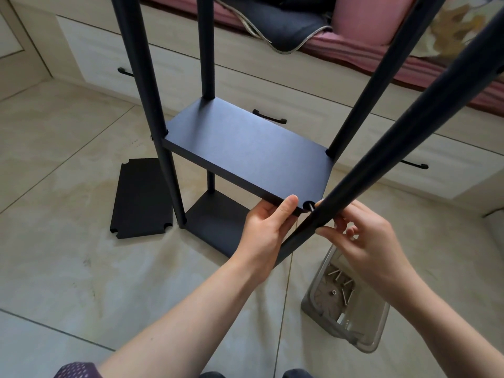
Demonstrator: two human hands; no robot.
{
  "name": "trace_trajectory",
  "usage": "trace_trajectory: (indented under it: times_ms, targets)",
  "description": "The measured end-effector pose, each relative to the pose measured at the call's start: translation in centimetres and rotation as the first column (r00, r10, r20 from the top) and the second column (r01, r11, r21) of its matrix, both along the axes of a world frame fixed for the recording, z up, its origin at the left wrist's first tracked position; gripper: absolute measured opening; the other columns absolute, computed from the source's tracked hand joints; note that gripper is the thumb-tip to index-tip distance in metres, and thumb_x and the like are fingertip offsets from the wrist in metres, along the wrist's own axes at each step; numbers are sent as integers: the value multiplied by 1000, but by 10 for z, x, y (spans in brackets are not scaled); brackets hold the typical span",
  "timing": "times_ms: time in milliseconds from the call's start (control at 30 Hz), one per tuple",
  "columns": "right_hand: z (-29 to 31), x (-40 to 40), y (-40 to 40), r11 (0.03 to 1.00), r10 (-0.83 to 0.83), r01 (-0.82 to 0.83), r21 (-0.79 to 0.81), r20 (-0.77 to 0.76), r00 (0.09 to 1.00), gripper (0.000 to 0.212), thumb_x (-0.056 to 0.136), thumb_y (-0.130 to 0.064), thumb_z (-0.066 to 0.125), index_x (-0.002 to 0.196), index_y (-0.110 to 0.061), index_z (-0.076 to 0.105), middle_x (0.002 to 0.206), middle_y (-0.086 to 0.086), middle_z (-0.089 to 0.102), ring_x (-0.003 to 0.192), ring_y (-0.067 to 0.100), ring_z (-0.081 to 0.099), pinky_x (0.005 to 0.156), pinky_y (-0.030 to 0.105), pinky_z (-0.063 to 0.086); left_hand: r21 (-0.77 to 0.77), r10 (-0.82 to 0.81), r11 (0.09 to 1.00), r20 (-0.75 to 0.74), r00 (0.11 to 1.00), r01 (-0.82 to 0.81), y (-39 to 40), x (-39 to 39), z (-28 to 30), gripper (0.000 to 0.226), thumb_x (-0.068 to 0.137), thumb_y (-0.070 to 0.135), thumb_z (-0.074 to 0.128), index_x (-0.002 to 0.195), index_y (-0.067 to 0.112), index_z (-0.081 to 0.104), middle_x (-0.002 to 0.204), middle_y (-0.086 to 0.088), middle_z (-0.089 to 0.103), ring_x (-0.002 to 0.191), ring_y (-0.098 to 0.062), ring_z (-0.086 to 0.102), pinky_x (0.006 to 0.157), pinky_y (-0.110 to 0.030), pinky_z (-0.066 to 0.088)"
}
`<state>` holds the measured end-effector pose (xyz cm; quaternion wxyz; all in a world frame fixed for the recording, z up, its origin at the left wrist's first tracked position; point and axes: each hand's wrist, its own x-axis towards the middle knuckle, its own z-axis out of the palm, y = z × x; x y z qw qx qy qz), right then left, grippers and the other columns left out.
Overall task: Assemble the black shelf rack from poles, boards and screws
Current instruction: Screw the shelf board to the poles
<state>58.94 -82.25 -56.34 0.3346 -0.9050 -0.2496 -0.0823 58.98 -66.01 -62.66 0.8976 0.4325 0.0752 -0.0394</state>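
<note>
The black rack stands on the tiled floor with several upright poles. A middle board sits between them, and a bottom board lies below it. My left hand grips the middle board's near edge, thumb on top. A screw shows in the board's near right corner notch. My right hand holds the near right pole at that corner, fingers curled round it. A loose black board lies flat on the floor to the left.
A clear plastic box with several screws sits on the floor at the lower right. A bed base with drawers and black handles runs behind the rack. Pink bedding and a dark cloth lie on top.
</note>
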Motion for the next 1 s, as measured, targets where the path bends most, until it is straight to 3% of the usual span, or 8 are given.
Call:
trace_trajectory:
  times_ms: [167,233,400,467,633,767,933,1000]
  targets:
    - [0,0,0,999,-38,38,-16,12,999,20,83,-11,76,101,-13,70,75,1,48,69,18,48,57,28,41,-29,1,1000,6,1000,-1,-1,1,1,42,82,34,74,115,8,67,113,-12,73,114,-31,68,110,-48,45]
    - [0,1,1,998,-52,53,-21,10,999,17,83,-13,76,97,-7,69,74,0,48,68,19,47,58,30,41,-16,4,1000,3,1000,-4,0,0,2,43,81,35,75,114,10,66,113,-12,73,113,-31,68,108,-47,47]
    - [3,2,7,999,-33,33,-14,10,999,18,83,-15,75,97,-6,70,75,4,49,68,21,46,58,39,44,30,-17,999,4,1000,17,3,-2,5,42,79,41,75,110,14,68,101,-7,74,99,-25,73,81,-28,58]
    - [3,3,7,999,-28,28,-16,10,1000,20,82,-15,75,95,-1,69,76,5,50,68,21,47,60,40,44,39,-23,999,2,1000,23,3,-1,6,38,82,39,73,108,12,68,97,-6,74,95,-24,73,77,-26,57]
    - [2,6,8,1000,-13,13,-2,-5,1000,21,82,-12,76,92,4,67,74,9,50,68,27,48,60,44,43,13,-31,999,1,1000,31,0,-1,10,35,83,36,70,109,12,68,102,-10,73,99,-27,70,80,-28,57]
    - [4,8,7,1000,20,-19,11,-27,999,19,81,-13,77,98,-7,71,75,10,51,68,24,48,59,40,43,2,-52,999,3,999,52,0,0,9,30,83,36,69,106,18,70,105,-10,72,103,-27,69,83,-28,57]
    - [3,10,2,999,38,-38,5,-40,998,25,81,-14,76,106,-19,72,79,7,56,70,20,49,62,17,38,36,-59,998,-24,998,60,1,-1,11,47,86,42,71,120,11,62,123,-22,65,118,-38,62,99,-42,54]
    - [2,12,2,1000,29,-29,0,-36,999,27,81,-13,77,106,-19,72,77,5,53,70,19,47,62,14,36,53,-53,997,-28,998,55,1,0,12,50,88,41,69,124,8,59,127,-29,60,121,-43,58,103,-45,51]
